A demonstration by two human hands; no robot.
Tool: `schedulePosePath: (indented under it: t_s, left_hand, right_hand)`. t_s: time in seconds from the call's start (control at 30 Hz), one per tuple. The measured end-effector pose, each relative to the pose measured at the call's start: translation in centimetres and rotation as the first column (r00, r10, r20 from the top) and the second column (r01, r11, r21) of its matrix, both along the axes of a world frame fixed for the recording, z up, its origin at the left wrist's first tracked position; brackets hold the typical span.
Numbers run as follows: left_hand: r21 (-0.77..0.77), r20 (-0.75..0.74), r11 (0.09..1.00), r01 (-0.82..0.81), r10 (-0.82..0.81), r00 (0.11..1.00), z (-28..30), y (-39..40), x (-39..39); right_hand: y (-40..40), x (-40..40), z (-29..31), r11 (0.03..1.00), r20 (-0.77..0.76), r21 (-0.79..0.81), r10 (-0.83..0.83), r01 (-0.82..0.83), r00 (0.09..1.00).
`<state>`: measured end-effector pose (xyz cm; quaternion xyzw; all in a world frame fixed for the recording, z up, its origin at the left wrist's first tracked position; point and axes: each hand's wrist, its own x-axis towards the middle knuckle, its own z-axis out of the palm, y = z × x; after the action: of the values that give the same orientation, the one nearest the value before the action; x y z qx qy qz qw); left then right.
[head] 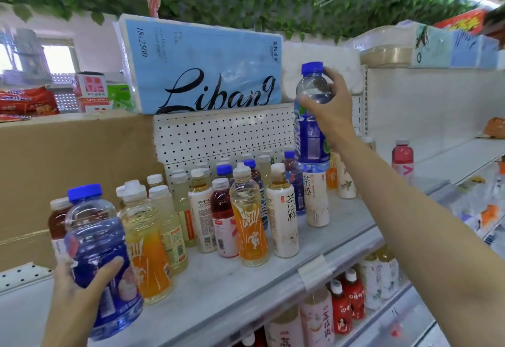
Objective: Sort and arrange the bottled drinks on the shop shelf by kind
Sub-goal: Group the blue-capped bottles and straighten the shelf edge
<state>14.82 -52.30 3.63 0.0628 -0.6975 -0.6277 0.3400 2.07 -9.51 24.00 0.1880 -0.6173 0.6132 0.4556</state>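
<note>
My left hand grips a blue-capped bottle with a blue label at the shelf's front left, tilted slightly. My right hand holds a second blue-capped, blue-labelled bottle by its shoulder, raised above the back rows. On the white shelf stand mixed drinks: orange-label bottles, a red drink, white tea bottles, pale yellow ones and more blue-capped bottles at the back.
A cardboard box walls the shelf's left side. A blue tissue pack lies on top above the pegboard back. A pink bottle stands on the right shelf section. A lower shelf holds red and pink bottles.
</note>
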Motion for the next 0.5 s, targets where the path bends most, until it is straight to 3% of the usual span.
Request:
schedulePosePath:
  t_s: [0.27, 0.5]
  left_hand:
    - [0.149, -0.007, 0.976, 0.16, -0.16, 0.987, -0.8, -1.2, 2.7]
    - [0.053, -0.046, 0.983, 0.178, -0.176, 0.983, -0.4, -6.2, 10.2]
  right_hand:
    - [-6.9, 7.3, -4.0, 0.972, 0.126, -0.095, 0.227, -0.216, 0.966]
    - [-18.9, 13.7, -9.7, 0.921, 0.244, -0.149, 0.386, -0.359, 0.89]
